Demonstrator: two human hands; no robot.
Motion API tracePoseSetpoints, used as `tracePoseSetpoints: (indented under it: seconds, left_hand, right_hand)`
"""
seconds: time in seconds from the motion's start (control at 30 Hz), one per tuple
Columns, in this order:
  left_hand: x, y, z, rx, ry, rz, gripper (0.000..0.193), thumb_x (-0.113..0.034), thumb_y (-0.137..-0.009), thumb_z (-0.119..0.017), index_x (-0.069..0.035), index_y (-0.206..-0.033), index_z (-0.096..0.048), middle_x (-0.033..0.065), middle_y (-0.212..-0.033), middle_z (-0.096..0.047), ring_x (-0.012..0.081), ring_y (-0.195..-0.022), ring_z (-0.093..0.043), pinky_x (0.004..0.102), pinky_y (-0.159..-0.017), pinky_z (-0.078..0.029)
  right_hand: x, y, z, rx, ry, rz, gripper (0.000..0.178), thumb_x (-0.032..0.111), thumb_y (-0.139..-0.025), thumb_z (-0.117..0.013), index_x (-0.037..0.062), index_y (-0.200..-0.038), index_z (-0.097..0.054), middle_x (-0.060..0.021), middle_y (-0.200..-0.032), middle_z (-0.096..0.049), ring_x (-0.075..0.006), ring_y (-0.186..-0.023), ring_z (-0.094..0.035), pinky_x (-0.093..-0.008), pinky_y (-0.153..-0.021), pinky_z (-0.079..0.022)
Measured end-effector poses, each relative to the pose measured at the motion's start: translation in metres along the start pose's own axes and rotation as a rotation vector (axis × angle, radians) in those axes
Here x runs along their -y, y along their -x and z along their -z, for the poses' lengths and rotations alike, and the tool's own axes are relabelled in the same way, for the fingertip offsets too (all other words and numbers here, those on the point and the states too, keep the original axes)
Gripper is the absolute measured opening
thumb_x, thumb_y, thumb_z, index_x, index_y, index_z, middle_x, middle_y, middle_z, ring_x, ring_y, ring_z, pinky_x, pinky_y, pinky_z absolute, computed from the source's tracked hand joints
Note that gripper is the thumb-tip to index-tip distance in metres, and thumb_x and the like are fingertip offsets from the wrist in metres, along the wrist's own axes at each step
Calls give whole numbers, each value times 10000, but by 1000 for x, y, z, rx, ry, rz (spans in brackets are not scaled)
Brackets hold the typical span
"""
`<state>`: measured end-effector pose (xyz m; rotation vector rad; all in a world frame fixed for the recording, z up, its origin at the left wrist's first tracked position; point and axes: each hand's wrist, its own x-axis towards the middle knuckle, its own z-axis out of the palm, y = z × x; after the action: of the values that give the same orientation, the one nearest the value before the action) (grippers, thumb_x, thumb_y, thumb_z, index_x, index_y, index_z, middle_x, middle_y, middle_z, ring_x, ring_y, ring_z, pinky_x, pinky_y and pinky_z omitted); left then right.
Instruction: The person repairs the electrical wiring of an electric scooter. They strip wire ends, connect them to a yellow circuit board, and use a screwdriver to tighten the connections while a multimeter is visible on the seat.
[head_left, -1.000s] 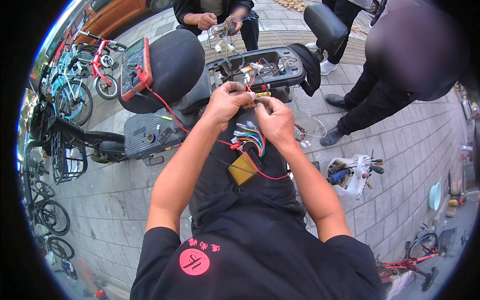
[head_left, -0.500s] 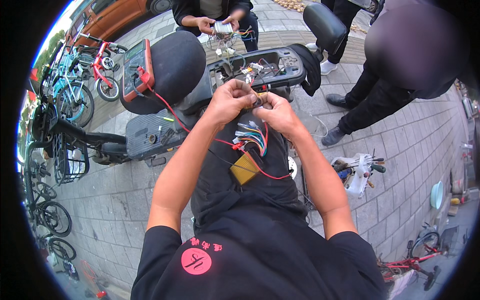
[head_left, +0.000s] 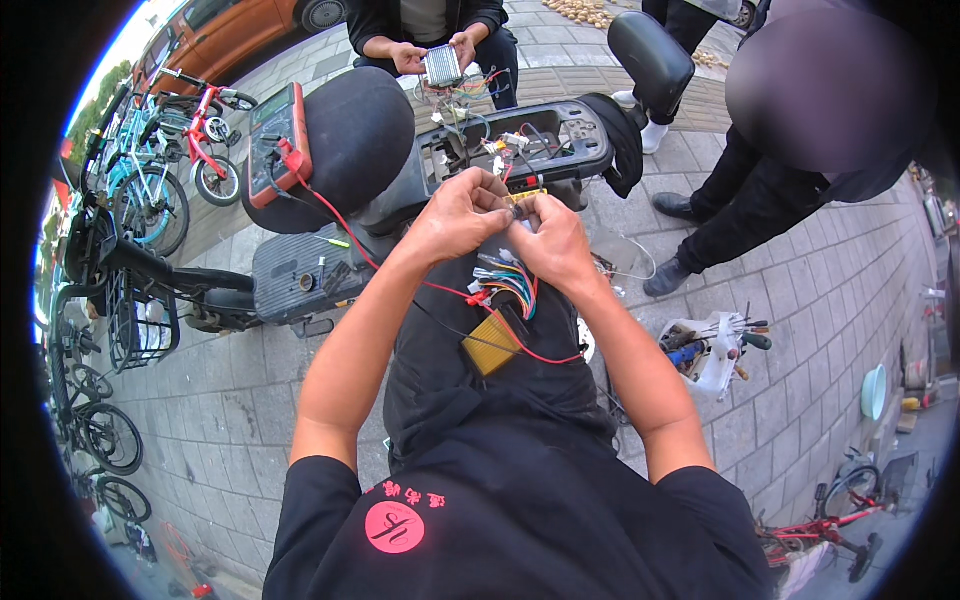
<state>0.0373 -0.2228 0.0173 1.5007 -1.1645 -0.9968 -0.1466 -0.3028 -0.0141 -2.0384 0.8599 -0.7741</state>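
Head view: parked bicycles [head_left: 150,195], blue and red among them, stand at the far left. Next, a red-cased multimeter [head_left: 278,145] rests against a rounded black seat [head_left: 355,140]; its face is too oblique for any marking to be read. A red lead [head_left: 343,226] runs from it and passes behind the left forearm. Below lies a ribbed footboard [head_left: 275,265] bearing small loose parts. The wearer's black shirt [head_left: 520,490] carries a round pink badge [head_left: 395,527] with dark lettering, and pink-red characters above it. Beyond, another person's hands [head_left: 408,58] hold a finned grey box [head_left: 442,65]. The wearer's left hand [head_left: 460,215] is narrowed, thumb and fingertips pinching a small dark piece [head_left: 518,211], too small to identify, which lies between both hands above the lap. On the lap, a finned yellow box [head_left: 491,343] adjoins multicoloured wires [head_left: 515,287]. The right hand [head_left: 552,240] pinches the same piece from the other side. Farther right, a white bag [head_left: 718,370] holds tools.
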Motion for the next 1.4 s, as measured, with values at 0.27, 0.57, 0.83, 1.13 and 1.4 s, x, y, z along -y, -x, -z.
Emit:
tracePoseSetpoints:
  seconds: [0.27,0.57,0.83,1.13,1.4]
  left_hand:
    - [-4,3,-6,-84,192,97,350,-34,-978,-760,68,-1288,-634,125,-1094,-775,176,-975,-743,321,-876,-610]
    - [20,5,0,-74,7,-10,298,-97,-1062,-737,28,-1325,-674,76,-1153,-770,80,-894,-673,259,-764,-550]
    - [-3,3,-10,-215,129,121,420,-50,-1002,-791,88,-1368,-639,173,-1083,-805,165,-910,-762,310,-786,-621]
    - [-18,3,-14,-308,299,237,385,-50,-959,-849,53,-1287,-675,100,-946,-797,118,-751,-669,267,-686,-529]
    - [-23,12,-22,-343,85,126,401,-77,-964,-813,22,-1326,-673,100,-916,-808,132,-770,-739,287,-686,-575]
  right_hand:
    - [0,8,-3,-94,22,159,257,212,-950,-743,45,-1142,-777,-169,-1096,-767,-402,-989,-757,-480,-841,-593]
    - [-19,-4,3,137,-242,174,260,186,-1099,-648,-27,-1171,-779,-126,-1060,-776,-197,-985,-731,-359,-884,-565]
    - [-20,-15,6,275,-476,-124,249,208,-1055,-739,-15,-1143,-809,-58,-927,-783,-91,-879,-697,-287,-816,-554]
    - [4,13,-16,-380,340,491,151,149,-942,-807,63,-1055,-754,-73,-899,-712,-257,-711,-706,-382,-623,-553]
    - [11,16,-19,-387,419,433,159,150,-949,-772,79,-1091,-767,-121,-992,-755,-339,-877,-750,-467,-762,-591]
